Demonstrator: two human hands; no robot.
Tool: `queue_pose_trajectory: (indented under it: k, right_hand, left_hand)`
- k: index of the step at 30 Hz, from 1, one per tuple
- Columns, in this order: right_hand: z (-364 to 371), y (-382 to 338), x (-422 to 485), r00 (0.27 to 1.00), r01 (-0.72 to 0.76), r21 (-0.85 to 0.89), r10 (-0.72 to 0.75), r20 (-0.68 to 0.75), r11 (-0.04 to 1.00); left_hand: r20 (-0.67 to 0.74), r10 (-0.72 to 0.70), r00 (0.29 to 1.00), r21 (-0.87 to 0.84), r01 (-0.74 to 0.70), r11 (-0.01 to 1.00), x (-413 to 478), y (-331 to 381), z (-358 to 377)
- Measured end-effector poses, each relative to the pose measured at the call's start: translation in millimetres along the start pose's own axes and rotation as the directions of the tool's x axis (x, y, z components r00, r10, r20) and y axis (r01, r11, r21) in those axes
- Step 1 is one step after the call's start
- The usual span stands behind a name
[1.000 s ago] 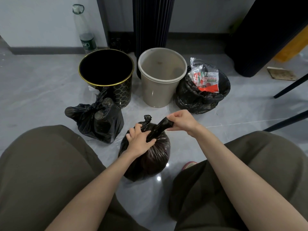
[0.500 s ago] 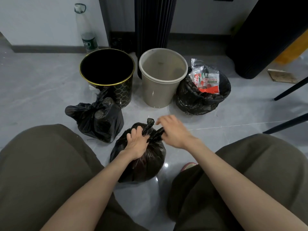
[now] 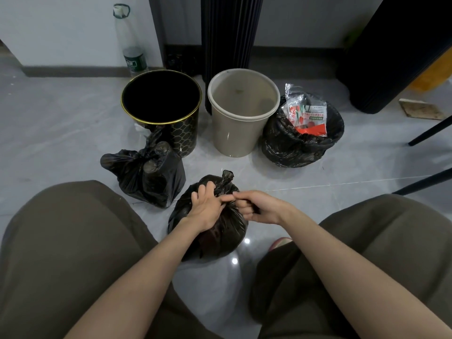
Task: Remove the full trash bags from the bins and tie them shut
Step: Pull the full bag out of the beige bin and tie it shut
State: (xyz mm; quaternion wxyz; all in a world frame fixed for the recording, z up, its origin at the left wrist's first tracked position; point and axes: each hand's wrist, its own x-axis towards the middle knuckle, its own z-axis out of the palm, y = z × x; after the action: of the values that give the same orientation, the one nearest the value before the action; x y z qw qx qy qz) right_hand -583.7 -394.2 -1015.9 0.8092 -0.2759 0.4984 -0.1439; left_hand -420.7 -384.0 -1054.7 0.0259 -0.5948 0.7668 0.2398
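A black bag point(image 3: 212, 231) sits on the grey floor point(image 3: 61, 123) between the person's knees, its gathered neck bunched at the top with a short twisted tail point(image 3: 226, 177) sticking up past the fingers. The left hand point(image 3: 208, 206) is closed over the neck from the near left side, fingers curled into the plastic. The right hand point(image 3: 254, 206) is a loose fist just right of the neck, touching the left fingertips; it pinches a strand of the bag's plastic, though how much it holds is hidden by the fingers.

Left of this bag and slightly farther off lies a second black bag point(image 3: 149, 174), already knotted. Beyond that one stands a black bin point(image 3: 162, 111) with a gold rim, unlined. Directly beyond the bag in hand stands a beige bin point(image 3: 241, 111), also unlined. Right of the beige bin, just beside it, is a third bin point(image 3: 300, 143) with a black liner folded over it, a clear printed packet point(image 3: 305, 113) lying on top of its contents. A clear bottle point(image 3: 130, 42) stands against the wall beyond the black bin.
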Motion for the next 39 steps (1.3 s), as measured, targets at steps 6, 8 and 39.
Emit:
queue_pose_trajectory:
  k: [6,8,39]
  right_hand:
    - [0.7,10.6,10.4,0.938,0.152,0.004,-0.143,-0.315,0.988]
    - [0.4,11.2,4.2,0.864,-0.043,-0.754,-0.355,-0.358,0.655]
    - [8.4,7.8,4.9,0.807,-0.239,-0.940,-0.489,-0.332,0.243]
  left_hand:
    - [0.020,0.012,1.000,0.067,-0.013,0.998,-3.7,0.5,3.3]
    - [0.012,0.016,1.000,0.089,-0.017,0.996,-4.4,0.8,4.7]
    - [0.006,0.022,1.000,0.092,-0.022,0.996,-15.0,-1.7,-3.2]
